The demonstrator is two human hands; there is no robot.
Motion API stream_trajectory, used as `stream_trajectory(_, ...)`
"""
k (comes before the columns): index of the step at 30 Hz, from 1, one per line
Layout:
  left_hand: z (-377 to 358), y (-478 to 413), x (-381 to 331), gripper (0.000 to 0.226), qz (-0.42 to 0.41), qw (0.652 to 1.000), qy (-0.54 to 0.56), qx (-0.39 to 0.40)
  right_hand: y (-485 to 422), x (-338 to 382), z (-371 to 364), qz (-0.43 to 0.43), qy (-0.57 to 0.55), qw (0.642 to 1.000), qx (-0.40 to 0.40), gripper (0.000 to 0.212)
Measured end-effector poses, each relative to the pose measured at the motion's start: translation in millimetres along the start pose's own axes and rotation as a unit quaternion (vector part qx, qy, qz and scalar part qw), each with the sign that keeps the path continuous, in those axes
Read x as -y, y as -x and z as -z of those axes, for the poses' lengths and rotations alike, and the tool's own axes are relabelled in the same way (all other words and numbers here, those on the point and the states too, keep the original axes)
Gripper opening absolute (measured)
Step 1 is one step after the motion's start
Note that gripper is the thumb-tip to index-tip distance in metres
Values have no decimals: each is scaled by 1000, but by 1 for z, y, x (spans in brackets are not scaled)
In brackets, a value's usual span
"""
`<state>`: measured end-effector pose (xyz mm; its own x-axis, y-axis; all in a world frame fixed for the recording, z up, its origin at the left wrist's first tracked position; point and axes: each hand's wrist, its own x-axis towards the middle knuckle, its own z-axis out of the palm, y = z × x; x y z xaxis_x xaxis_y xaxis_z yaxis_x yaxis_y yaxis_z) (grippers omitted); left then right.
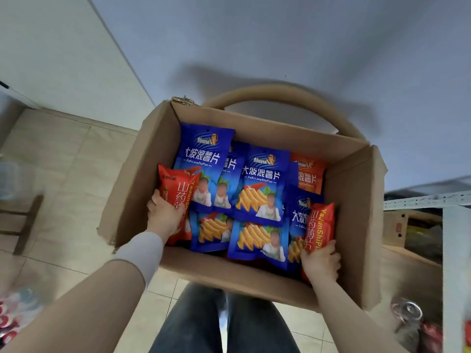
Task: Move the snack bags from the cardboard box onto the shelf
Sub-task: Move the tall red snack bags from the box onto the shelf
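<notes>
Head view: each hand's grip clamps one of two red bags [175,192] [321,222].

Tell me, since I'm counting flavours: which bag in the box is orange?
The orange bag at the cardboard box's far right corner, half hidden behind blue bags; neither hand touches it.

Glossy plastic bags [260,184], matt cardboard box [356,212]

blue snack bags [260,184], red bags [178,197], brown cardboard box [354,200]
</notes>
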<state>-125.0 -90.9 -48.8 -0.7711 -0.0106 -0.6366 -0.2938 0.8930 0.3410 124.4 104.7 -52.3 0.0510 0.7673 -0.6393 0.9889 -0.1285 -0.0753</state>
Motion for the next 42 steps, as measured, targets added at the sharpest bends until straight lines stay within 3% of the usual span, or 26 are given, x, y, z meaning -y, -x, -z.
stream_trajectory(4, -8, -24, 4, 87, 8, 1000, -24, -4, -18, 6, -15, -44, 12, 998, -41, 91)
stream_trajectory(8, -11, -39, 10, 81, -3, 993, -115, -13, -22, 8, -31, -31, 66, 994, -84, 92)
stream_trajectory(13, -15, -39, 14, 70, -54, 990, -124, -41, -25, 6, -32, -22, 89, 990, -106, 84)
stream_trajectory(20, 22, -19, 11, 78, -129, 991, -18, -18, 10, 17, 8, 22, -49, 987, -153, 77)
stream_trajectory(25, 54, 10, -25, 83, -261, 965, 26, 25, 51, 13, 34, 49, -292, 950, -96, 81)
stream_trajectory(31, 64, 76, -129, 74, -416, 889, 78, 174, 108, -12, 84, 97, -498, 861, -33, 68)
stream_trajectory(34, 49, 131, -184, 75, -477, 833, 82, 268, 119, -44, 113, 101, -554, 826, -15, 74)
stream_trajectory(39, -5, 246, -256, 56, -551, 724, 22, 414, 128, -123, 174, 121, -608, 783, -49, 51)
stream_trajectory(42, -52, 325, -289, 54, -576, 681, 20, 451, 124, -183, 210, 130, -622, 766, -92, 59)
